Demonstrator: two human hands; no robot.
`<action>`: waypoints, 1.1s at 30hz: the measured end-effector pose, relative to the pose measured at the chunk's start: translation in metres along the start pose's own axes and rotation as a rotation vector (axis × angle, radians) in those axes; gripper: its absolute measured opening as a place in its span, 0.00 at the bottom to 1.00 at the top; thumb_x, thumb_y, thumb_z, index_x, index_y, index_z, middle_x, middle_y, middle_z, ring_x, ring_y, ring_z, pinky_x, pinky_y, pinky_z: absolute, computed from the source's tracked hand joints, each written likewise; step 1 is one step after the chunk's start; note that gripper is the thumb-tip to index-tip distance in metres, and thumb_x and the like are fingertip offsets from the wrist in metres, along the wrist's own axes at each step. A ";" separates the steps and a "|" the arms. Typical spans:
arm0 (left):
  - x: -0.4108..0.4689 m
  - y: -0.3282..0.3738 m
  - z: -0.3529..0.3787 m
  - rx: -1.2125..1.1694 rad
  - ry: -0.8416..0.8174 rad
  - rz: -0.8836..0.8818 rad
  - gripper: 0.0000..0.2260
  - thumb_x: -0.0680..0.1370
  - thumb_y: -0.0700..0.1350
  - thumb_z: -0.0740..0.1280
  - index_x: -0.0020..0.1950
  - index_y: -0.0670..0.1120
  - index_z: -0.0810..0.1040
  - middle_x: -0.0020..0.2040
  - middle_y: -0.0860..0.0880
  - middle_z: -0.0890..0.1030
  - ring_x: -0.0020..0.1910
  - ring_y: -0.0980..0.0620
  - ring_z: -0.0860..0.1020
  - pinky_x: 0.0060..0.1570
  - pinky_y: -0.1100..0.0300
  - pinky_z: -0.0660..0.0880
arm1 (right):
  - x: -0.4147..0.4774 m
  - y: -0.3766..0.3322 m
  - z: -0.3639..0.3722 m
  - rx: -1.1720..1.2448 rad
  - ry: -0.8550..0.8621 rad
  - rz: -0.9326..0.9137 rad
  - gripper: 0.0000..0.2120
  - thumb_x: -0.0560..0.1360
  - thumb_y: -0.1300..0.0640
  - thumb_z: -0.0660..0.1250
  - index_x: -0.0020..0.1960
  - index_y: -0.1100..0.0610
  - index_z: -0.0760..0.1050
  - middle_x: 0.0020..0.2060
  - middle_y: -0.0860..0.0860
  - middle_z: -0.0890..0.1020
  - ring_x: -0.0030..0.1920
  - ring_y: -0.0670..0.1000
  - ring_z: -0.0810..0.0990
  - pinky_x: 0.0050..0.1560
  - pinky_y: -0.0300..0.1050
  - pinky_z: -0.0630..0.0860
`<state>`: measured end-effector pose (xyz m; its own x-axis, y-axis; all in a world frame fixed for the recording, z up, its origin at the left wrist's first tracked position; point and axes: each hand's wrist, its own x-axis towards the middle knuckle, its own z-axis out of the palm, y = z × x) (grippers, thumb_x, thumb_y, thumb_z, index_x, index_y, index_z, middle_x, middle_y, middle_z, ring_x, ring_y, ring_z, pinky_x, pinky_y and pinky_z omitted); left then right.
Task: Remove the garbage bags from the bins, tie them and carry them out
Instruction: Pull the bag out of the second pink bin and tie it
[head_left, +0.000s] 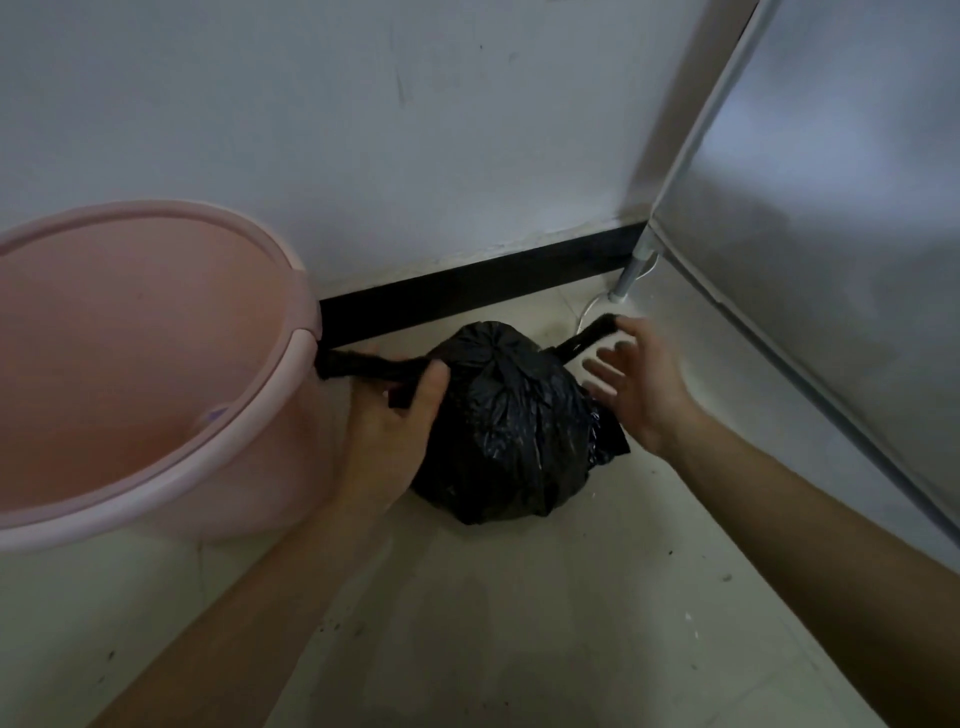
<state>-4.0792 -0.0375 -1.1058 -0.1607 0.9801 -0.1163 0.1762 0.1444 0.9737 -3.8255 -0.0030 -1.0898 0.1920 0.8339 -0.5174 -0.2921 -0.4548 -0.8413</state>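
Observation:
A full black garbage bag (511, 431) sits on the pale floor near the wall, its top gathered into a knot. Two twisted black ends stick out sideways from the knot. My left hand (395, 426) is closed around the left end, which stretches toward the pink bin (156, 364). My right hand (636, 382) is at the right end, thumb touching its tip and fingers spread apart and blurred. The pink bin stands to the left of the bag, with no bag inside it.
A white wall with a black skirting board (478, 291) runs behind the bag. A metallic silver panel (831, 234) with a white pole (631, 270) closes off the right side. The pale floor (519, 623) stretches toward me between my forearms.

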 end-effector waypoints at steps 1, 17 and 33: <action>0.002 -0.013 -0.001 0.168 -0.096 0.016 0.25 0.75 0.67 0.66 0.66 0.54 0.71 0.66 0.56 0.75 0.66 0.64 0.73 0.70 0.53 0.68 | -0.003 0.009 0.002 -0.182 0.028 0.028 0.35 0.76 0.33 0.61 0.75 0.54 0.64 0.64 0.51 0.73 0.66 0.54 0.73 0.69 0.56 0.70; 0.009 -0.091 0.044 0.532 -0.133 0.186 0.30 0.78 0.69 0.52 0.77 0.58 0.64 0.77 0.53 0.67 0.76 0.51 0.64 0.76 0.47 0.59 | 0.021 0.101 0.021 -0.851 0.204 -0.482 0.18 0.80 0.41 0.61 0.59 0.54 0.73 0.57 0.51 0.75 0.60 0.53 0.73 0.66 0.58 0.68; 0.013 -0.115 0.066 0.681 -0.135 0.242 0.38 0.78 0.72 0.41 0.73 0.52 0.72 0.76 0.48 0.69 0.76 0.44 0.64 0.77 0.45 0.54 | 0.030 0.106 0.016 -0.891 0.119 -0.403 0.12 0.80 0.44 0.62 0.51 0.53 0.71 0.53 0.50 0.75 0.57 0.53 0.74 0.66 0.63 0.68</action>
<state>-4.0372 -0.0324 -1.2320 0.0724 0.9971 0.0211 0.7629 -0.0690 0.6428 -3.8652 -0.0209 -1.1923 0.2297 0.9635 -0.1375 0.6197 -0.2538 -0.7426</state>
